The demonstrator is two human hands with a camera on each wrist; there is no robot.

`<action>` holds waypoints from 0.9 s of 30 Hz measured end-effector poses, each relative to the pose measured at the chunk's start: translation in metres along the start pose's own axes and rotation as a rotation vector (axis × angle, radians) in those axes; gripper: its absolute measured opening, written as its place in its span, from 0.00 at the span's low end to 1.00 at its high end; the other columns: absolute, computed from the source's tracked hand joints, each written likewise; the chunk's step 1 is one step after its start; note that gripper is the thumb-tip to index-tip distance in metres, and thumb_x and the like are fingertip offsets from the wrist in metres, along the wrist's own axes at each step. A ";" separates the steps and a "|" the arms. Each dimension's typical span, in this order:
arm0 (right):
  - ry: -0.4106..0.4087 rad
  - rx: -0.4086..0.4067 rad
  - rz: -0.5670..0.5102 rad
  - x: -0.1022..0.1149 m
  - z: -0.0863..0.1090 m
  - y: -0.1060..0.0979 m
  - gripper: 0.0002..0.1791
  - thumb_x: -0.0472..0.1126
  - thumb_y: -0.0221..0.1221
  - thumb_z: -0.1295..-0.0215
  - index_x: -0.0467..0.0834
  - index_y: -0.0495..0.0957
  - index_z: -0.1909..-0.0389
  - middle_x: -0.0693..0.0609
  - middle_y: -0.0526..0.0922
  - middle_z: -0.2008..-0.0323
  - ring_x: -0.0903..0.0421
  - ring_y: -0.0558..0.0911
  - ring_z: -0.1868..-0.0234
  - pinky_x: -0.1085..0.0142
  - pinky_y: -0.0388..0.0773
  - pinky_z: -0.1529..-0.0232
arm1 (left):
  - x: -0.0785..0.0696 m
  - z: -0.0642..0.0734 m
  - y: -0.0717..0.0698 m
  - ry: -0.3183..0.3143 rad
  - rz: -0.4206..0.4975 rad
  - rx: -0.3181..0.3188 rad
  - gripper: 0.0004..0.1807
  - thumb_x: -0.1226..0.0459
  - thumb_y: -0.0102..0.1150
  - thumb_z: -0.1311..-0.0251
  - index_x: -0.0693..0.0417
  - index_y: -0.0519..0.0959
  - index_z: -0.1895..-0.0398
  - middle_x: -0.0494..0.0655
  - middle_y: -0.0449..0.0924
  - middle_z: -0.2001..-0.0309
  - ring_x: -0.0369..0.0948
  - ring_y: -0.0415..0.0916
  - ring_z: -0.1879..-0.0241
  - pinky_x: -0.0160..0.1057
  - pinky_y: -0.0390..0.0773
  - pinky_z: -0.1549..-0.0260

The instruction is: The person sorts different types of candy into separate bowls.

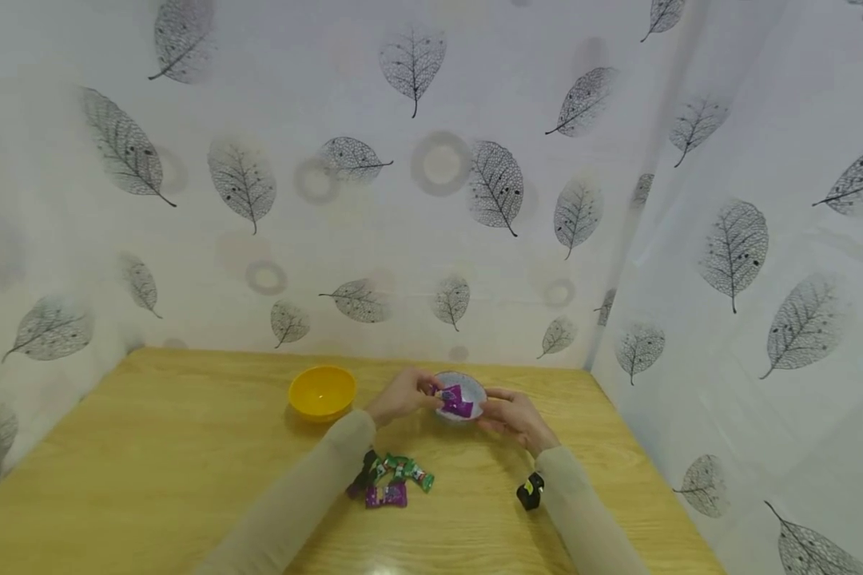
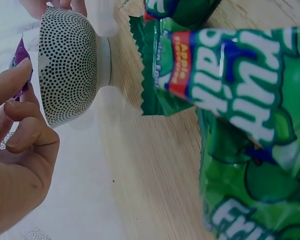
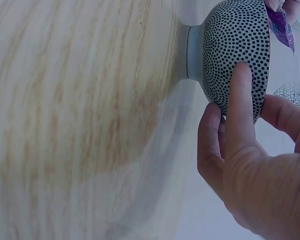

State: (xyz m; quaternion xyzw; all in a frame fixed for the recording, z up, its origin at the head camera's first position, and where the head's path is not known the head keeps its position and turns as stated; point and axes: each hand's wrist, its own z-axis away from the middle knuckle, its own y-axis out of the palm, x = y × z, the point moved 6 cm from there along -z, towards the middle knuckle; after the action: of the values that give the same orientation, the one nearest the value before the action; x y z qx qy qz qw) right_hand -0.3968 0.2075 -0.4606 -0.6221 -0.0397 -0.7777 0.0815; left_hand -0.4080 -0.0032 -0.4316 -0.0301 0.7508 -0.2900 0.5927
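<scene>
- We see the left hand [image 1: 405,395] pinching a purple candy [image 2: 22,54] at the dotted bowl's [image 3: 235,45] mouth.
- The right hand [image 1: 519,421] grips its right side.
- Green candies [image 1: 401,468] lie nearer; yellow bowl [image 1: 322,395], far left.

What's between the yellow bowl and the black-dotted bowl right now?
In the head view, the left hand lies between the yellow bowl and the black-dotted bowl, pinching a purple-wrapped candy.
</scene>
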 end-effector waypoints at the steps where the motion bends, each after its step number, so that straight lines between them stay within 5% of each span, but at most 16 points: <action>1: 0.003 -0.008 0.000 0.000 0.001 -0.001 0.28 0.29 0.55 0.32 0.28 0.63 0.33 0.27 0.75 0.42 0.56 0.86 0.64 0.66 0.85 0.58 | -0.001 0.000 0.001 0.003 -0.002 0.003 0.13 0.66 0.70 0.46 0.58 0.85 0.56 0.48 0.81 0.69 0.41 0.73 0.68 0.34 0.75 0.70; 14: 0.005 -0.034 -0.007 -0.001 0.000 -0.001 0.26 0.30 0.57 0.34 0.31 0.67 0.35 0.30 0.79 0.46 0.57 0.86 0.67 0.68 0.85 0.61 | -0.003 -0.001 -0.001 -0.041 0.008 -0.001 0.13 0.64 0.70 0.45 0.56 0.85 0.57 0.48 0.81 0.68 0.41 0.74 0.67 0.35 0.75 0.70; 27: -0.009 0.002 -0.014 0.002 0.000 0.000 0.27 0.29 0.55 0.32 0.29 0.64 0.33 0.26 0.75 0.43 0.57 0.86 0.66 0.65 0.85 0.57 | -0.005 0.005 -0.009 0.018 0.019 0.003 0.14 0.68 0.64 0.41 0.65 0.82 0.52 0.51 0.83 0.62 0.41 0.76 0.62 0.35 0.76 0.65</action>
State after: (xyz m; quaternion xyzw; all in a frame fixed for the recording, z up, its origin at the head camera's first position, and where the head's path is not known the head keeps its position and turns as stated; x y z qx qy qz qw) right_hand -0.3971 0.2073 -0.4583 -0.6252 -0.0454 -0.7754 0.0765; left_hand -0.4045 -0.0103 -0.4238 -0.0197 0.7560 -0.2857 0.5886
